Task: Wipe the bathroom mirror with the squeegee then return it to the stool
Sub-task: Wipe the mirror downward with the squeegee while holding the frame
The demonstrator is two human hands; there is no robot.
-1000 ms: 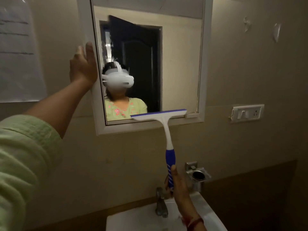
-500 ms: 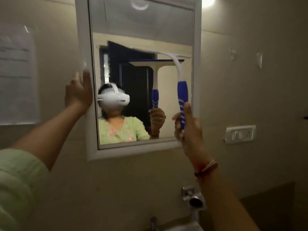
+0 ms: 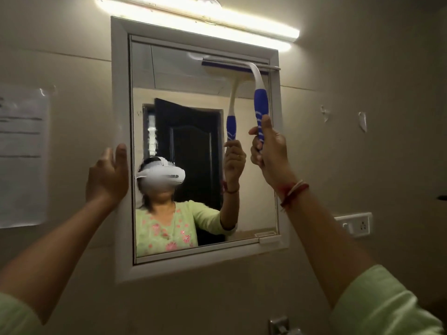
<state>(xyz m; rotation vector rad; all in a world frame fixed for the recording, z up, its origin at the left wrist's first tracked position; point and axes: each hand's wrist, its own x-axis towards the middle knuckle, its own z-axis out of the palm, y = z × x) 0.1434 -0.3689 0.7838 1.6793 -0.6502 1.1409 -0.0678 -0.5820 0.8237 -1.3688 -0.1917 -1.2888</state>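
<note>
A white-framed mirror [image 3: 121,93] hangs on the beige wall under a tube light. The white squeegee [image 3: 260,100] with a blue grip has its blade pressed flat along the top right edge of the glass. My right hand [image 3: 268,155] grips the blue handle, arm raised. My left hand [image 3: 107,177] rests with straight fingers against the mirror's left frame at mid height. The glass reflects a person in a green top and the squeegee. The stool is out of view.
A lit tube light [image 3: 198,18] runs above the mirror. A paper sheet [image 3: 23,155] hangs on the wall at left. A white switch plate [image 3: 355,224] sits at right. A metal fitting [image 3: 280,326] pokes up at the bottom edge.
My right hand has lifted the squeegee from the mirror's bottom edge up to its top right edge. My view has tilted upward. The left hand stays on the frame.
</note>
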